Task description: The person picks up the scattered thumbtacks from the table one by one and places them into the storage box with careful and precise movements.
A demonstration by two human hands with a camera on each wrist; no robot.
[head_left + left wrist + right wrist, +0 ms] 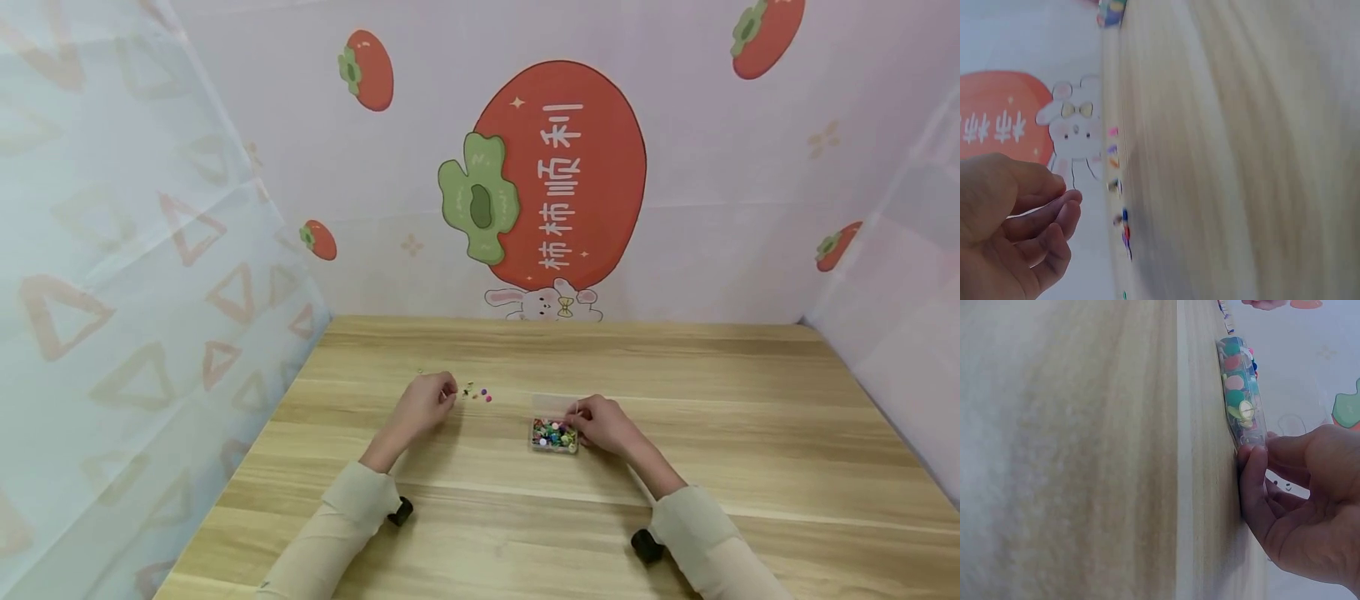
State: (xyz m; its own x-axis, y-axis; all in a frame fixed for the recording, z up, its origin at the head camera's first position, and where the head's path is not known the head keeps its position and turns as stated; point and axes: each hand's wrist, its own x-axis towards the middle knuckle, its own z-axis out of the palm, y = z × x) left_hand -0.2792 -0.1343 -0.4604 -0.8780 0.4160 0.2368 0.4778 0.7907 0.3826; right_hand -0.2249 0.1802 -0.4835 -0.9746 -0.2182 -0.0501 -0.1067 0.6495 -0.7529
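Note:
A small clear plastic box (pixel 553 451) of colourful round-headed thumbtacks stands on the table, its transparent lid (pixel 553 405) raised at the back. My right hand (pixel 604 425) grips the box's right end between thumb and fingers. In the right wrist view, the box (pixel 1244 394) shows side-on, with the right hand's fingertips (pixel 1254 456) at its near end. To the left, a few loose thumbtacks (pixel 483 392) lie scattered. Beside them is my left hand (pixel 426 402), its fingers loosely bent. The left wrist view shows nothing between the thumb and fingers of the left hand (pixel 1029 219).
The wooden table (pixel 480 533) runs back to a printed wall sheet (pixel 405 175) with persimmons and a rabbit. Side sheets (pixel 150 275) stand along its left and right edges. A black wrist device (pixel 647 546) sits at the right sleeve, another (pixel 402 511) at the left.

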